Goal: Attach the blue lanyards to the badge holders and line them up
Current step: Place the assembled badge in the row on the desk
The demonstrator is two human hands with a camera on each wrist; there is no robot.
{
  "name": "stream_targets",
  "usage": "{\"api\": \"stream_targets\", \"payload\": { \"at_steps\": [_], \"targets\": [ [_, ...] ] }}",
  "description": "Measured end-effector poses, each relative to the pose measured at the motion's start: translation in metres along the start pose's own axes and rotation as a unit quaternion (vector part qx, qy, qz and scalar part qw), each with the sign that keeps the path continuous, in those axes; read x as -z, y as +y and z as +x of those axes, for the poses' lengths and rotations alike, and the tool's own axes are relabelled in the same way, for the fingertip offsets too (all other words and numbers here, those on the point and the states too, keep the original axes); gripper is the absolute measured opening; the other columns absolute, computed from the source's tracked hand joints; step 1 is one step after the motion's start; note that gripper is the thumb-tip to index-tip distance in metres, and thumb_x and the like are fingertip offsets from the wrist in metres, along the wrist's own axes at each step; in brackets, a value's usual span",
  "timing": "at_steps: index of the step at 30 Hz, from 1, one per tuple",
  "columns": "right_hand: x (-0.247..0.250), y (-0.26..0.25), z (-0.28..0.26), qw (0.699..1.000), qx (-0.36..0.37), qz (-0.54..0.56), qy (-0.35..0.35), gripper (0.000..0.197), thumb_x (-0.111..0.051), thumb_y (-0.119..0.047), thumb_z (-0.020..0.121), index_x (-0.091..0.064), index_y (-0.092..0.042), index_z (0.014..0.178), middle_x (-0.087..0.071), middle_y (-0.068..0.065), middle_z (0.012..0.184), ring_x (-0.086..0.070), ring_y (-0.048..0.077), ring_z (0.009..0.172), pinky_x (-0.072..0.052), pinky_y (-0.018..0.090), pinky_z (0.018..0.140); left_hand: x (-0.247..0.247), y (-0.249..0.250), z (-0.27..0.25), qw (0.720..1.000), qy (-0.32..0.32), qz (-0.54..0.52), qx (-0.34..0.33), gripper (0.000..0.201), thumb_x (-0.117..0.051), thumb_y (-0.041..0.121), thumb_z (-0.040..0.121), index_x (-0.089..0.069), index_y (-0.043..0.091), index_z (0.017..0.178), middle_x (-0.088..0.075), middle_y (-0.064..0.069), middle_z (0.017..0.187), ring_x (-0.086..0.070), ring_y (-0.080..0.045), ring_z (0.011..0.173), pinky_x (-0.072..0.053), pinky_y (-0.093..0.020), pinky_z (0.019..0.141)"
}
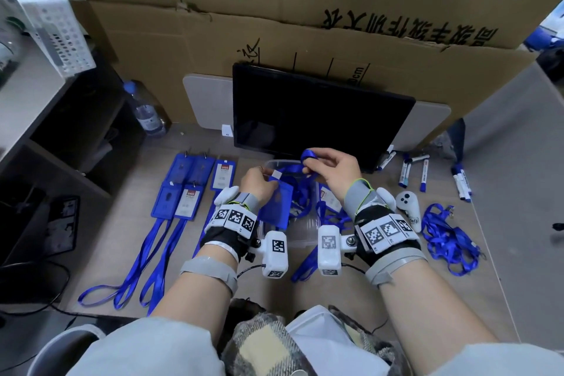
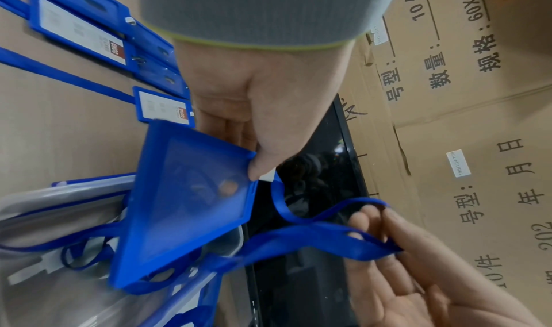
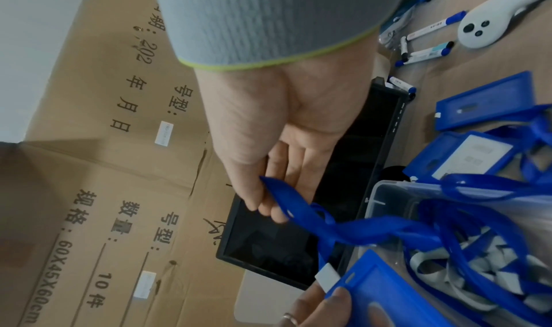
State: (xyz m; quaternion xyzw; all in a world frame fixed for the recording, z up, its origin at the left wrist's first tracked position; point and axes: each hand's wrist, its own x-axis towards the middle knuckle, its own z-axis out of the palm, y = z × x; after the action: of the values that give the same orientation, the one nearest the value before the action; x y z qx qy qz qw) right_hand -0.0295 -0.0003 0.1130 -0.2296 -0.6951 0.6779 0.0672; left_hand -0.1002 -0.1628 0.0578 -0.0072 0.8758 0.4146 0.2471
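While the left hand [image 1: 258, 183] pinches the stiff, light badge holder [image 2: 185, 200] by its top corner over the clear bin [image 1: 300, 235], the right hand [image 1: 331, 168] has its grip closed on the limp blue lanyard [image 2: 304, 235]; that ribbon looks floppy and best held near its end.

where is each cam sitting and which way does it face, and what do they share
Head: on the head, facing forward and down at the desk; shows both forearms, left hand and right hand.
Left wrist: looks along the left palm to the badge holder it pinches; right fingers enter at the bottom right.
Right wrist: looks along the right palm to the lanyard it pinches; left fingertips at the bottom.
Shared: holder, lanyard, black monitor, clear bin.
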Motion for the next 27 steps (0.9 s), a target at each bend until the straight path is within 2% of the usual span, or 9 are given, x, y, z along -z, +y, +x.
{"api": "stream_targets", "payload": {
  "at_steps": [3, 7, 9, 13, 16, 20, 22, 24, 27],
  "targets": [
    [-0.003, -0.004, 0.005, 1.0, 0.001, -0.003, -0.004, 0.023, -0.063, 0.003, 0.089, -0.063, 0.003, 0.112, -0.07, 0.012, 0.085, -0.069, 0.012, 0.069, -0.059, 0.03, 0.071, 0.002, 0.001, 0.002, 1.0, 0.023, -0.008, -0.003, 0.033, -0.067, 0.02, 0.088, -0.064, 0.011, 0.119, -0.069, -0.008, 0.107, -0.063, -0.027, 0.102, -0.05, -0.032, 0.084],
    [0.0, 0.004, 0.011, 0.999, -0.025, -0.024, 0.026, 0.019, -0.063, -0.005, 0.09, -0.064, -0.003, 0.109, -0.071, 0.012, 0.089, -0.069, 0.022, 0.082, -0.055, 0.049, 0.083, 0.0, -0.002, 0.004, 1.0, 0.009, -0.026, -0.001, 0.029, -0.07, 0.022, 0.086, -0.065, 0.015, 0.113, -0.069, -0.005, 0.105, -0.064, -0.025, 0.1, -0.053, -0.039, 0.09],
    [-0.001, 0.007, 0.014, 0.998, -0.037, -0.041, 0.017, 0.028, -0.064, -0.007, 0.09, -0.062, -0.004, 0.117, -0.068, 0.012, 0.098, -0.065, 0.024, 0.092, -0.055, 0.044, 0.086, -0.002, -0.004, 0.006, 0.999, -0.002, -0.035, -0.003, 0.023, -0.071, 0.022, 0.085, -0.064, 0.018, 0.107, -0.067, -0.002, 0.099, -0.064, -0.023, 0.097, -0.053, -0.038, 0.091],
    [-0.002, 0.026, 0.024, 0.99, -0.116, -0.082, -0.017, 0.05, -0.06, 0.004, 0.087, -0.049, -0.002, 0.136, -0.056, 0.004, 0.123, -0.055, 0.018, 0.104, -0.047, 0.018, 0.076, -0.007, -0.012, 0.008, 0.998, -0.056, -0.039, 0.002, 0.02, -0.073, 0.02, 0.083, -0.069, 0.02, 0.102, -0.071, -0.004, 0.099, -0.067, -0.023, 0.096, -0.055, -0.04, 0.091],
    [0.006, 0.047, 0.024, 0.981, -0.166, -0.101, -0.014, 0.048, -0.051, 0.008, 0.089, -0.048, 0.0, 0.137, -0.056, 0.01, 0.133, -0.055, 0.021, 0.106, -0.049, 0.029, 0.087, -0.014, -0.022, 0.009, 0.998, -0.05, -0.029, 0.014, 0.024, -0.074, 0.019, 0.082, -0.072, 0.018, 0.106, -0.072, -0.006, 0.101, -0.068, -0.024, 0.096, -0.055, -0.039, 0.092],
    [0.034, 0.054, 0.007, 0.974, -0.212, -0.082, 0.016, 0.033, -0.047, 0.003, 0.096, -0.056, -0.002, 0.127, -0.064, 0.014, 0.114, -0.06, 0.023, 0.095, -0.044, 0.021, 0.062, -0.036, -0.019, 0.008, 0.998, -0.039, -0.054, 0.012, 0.016, -0.075, 0.017, 0.082, -0.072, 0.018, 0.098, -0.071, 0.006, 0.071, -0.067, -0.016, 0.081, -0.055, -0.029, 0.08],
    [0.044, 0.052, -0.004, 0.972, -0.221, -0.072, 0.03, 0.027, -0.054, -0.003, 0.095, -0.06, -0.002, 0.121, -0.066, 0.012, 0.092, -0.061, 0.014, 0.072, -0.045, 0.018, 0.054, -0.048, -0.008, 0.003, 0.996, -0.049, -0.078, 0.001, 0.015, -0.075, 0.018, 0.083, -0.069, 0.015, 0.096, -0.065, 0.011, 0.055, -0.061, -0.01, 0.069, -0.048, -0.023, 0.068],
    [0.055, 0.053, -0.013, 0.97, -0.235, -0.062, 0.034, 0.026, -0.059, -0.006, 0.093, -0.061, -0.004, 0.119, -0.059, 0.006, 0.074, -0.053, 0.008, 0.054, -0.042, 0.016, 0.046, -0.067, 0.005, 0.0, 0.992, -0.072, -0.106, -0.014, 0.017, -0.076, 0.021, 0.083, -0.067, 0.012, 0.093, -0.064, 0.006, 0.065, -0.058, -0.012, 0.068, -0.046, -0.024, 0.069],
    [0.082, 0.059, -0.025, 0.967, -0.247, -0.068, 0.016, 0.021, -0.062, -0.01, 0.091, -0.06, -0.012, 0.112, -0.06, 0.001, 0.07, -0.055, 0.006, 0.048, -0.041, 0.017, 0.045, -0.104, 0.022, -0.001, 0.987, -0.108, -0.103, -0.058, 0.025, -0.077, 0.04, 0.077, -0.066, 0.019, 0.083, -0.066, 0.002, 0.071, -0.059, -0.011, 0.067, -0.047, -0.029, 0.07]
  ]
}}
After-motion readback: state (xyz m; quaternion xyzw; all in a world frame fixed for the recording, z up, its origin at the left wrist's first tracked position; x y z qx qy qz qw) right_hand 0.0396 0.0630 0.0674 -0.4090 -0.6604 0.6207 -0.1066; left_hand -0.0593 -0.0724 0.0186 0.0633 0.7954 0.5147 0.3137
